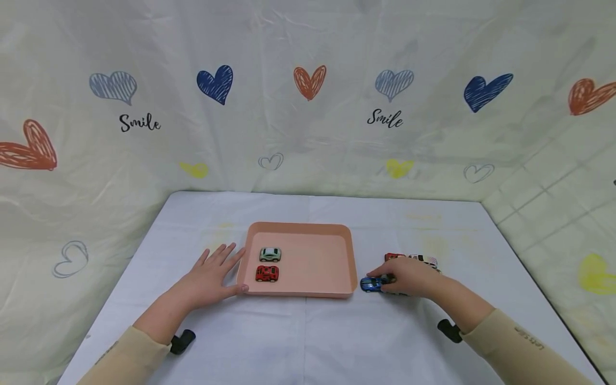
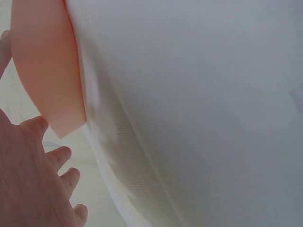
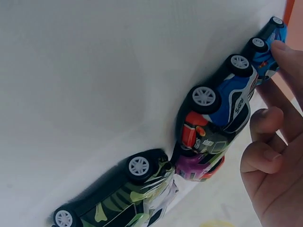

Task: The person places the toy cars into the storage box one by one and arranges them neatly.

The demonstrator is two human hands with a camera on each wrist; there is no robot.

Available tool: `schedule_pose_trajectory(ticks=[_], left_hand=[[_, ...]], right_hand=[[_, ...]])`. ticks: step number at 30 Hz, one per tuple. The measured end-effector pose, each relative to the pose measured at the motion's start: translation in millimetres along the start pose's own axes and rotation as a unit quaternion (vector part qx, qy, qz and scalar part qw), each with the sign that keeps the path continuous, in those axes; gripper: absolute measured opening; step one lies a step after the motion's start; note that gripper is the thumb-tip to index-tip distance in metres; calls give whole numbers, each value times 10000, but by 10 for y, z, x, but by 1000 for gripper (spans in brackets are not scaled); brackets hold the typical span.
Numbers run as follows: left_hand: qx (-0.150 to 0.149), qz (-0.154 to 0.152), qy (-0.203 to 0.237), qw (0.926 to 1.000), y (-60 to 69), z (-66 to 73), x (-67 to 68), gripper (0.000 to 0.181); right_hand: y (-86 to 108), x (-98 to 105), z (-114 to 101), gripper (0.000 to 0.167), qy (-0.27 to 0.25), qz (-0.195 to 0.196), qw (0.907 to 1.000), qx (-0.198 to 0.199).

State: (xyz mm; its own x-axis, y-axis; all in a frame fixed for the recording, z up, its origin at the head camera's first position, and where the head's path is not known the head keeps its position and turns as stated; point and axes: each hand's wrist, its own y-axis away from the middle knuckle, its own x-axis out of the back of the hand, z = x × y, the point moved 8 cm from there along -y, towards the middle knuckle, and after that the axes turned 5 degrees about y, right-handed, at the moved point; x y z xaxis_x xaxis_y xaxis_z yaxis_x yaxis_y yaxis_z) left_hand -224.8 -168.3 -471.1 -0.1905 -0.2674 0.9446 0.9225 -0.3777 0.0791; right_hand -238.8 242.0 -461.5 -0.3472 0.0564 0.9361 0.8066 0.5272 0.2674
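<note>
My left hand point(image 1: 209, 279) lies with spread fingers at the left side of a pink tray point(image 1: 300, 229), thumb and fingertips touching its rim. Inside the tray, toward its left, stand a pale green toy car point(image 1: 270, 254) and a red toy car point(image 1: 267, 274). Just right of the tray, my right hand point(image 1: 415, 275) pinches a blue toy car point(image 1: 369, 284) between thumb and finger. The right wrist view shows a blue-and-white toy car point(image 3: 225, 97) right behind it, then a purple one point(image 3: 191, 168) and a green-and-black one point(image 3: 128, 198). The hand partly hides these cars in the head view.
Beyond the right hand are another red toy car point(image 1: 393, 256) and a white patterned toy car point(image 1: 425, 260). A white cloth point(image 1: 269, 342) covers the table. Behind it hangs a pale curtain point(image 1: 308, 133) printed with hearts.
</note>
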Motion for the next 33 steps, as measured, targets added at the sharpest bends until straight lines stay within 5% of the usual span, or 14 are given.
schedule_pose_trajectory(ticks=[9, 16, 33], left_hand=[[-14, 44, -9, 10000, -1, 2, -12, 98], [62, -60, -90, 9999, -32, -50, -68, 97], [68, 47, -140, 9999, -53, -101, -115, 97]], right_hand=[[-32, 16, -32, 33, -90, 111, 9997, 184], [-24, 56, 10, 35, -544, 78, 9985, -30], [-5, 417, 86, 37, -1225, 291, 9918, -242]])
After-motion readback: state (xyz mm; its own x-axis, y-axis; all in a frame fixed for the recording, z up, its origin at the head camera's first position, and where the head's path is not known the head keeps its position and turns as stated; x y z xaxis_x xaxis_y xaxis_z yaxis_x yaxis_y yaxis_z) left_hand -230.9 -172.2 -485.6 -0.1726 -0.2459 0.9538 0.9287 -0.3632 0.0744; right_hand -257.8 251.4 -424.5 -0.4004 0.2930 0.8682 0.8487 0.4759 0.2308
